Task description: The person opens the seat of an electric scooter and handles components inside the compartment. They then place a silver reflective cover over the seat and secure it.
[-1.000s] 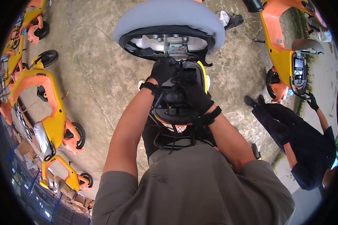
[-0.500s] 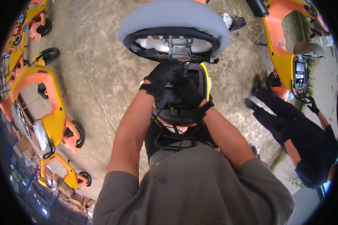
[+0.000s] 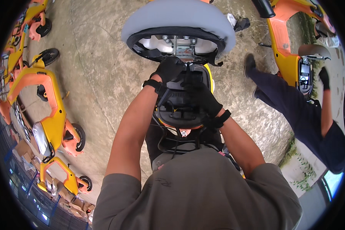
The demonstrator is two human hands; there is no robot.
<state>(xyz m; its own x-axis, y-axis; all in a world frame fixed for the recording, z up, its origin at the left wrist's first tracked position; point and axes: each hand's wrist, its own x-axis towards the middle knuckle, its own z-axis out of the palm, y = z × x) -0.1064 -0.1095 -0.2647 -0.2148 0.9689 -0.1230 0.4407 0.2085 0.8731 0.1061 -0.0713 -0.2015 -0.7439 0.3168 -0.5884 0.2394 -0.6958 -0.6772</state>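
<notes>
In front of me a raised grey scooter seat [image 3: 180, 15] shows its black underside edge and a metal hinge bracket [image 3: 184, 50]. Below it lies a black compartment [image 3: 174, 115] with a yellow rim. My left hand [image 3: 170, 69], in a black glove, is curled at the compartment's far left edge, just under the hinge; whatever its fingers hold is hidden. My right hand [image 3: 206, 99], also black-gloved, reaches over the compartment's right side. Its fingers blend into the black parts, so their grip does not show.
Yellow and orange scooter bodies [image 3: 53, 126] stand along the left. Another scooter [image 3: 287, 42] is at the far right, with a person in dark clothes [image 3: 283, 92] beside it. A black rack [image 3: 161, 147] sits close to my body. Cardboard [image 3: 25, 149] lies at the left rim.
My hands have drawn apart: the left moved up toward the hinge, the right slightly right and nearer me. The black strap between them is no longer plain to see. The person at right shifted.
</notes>
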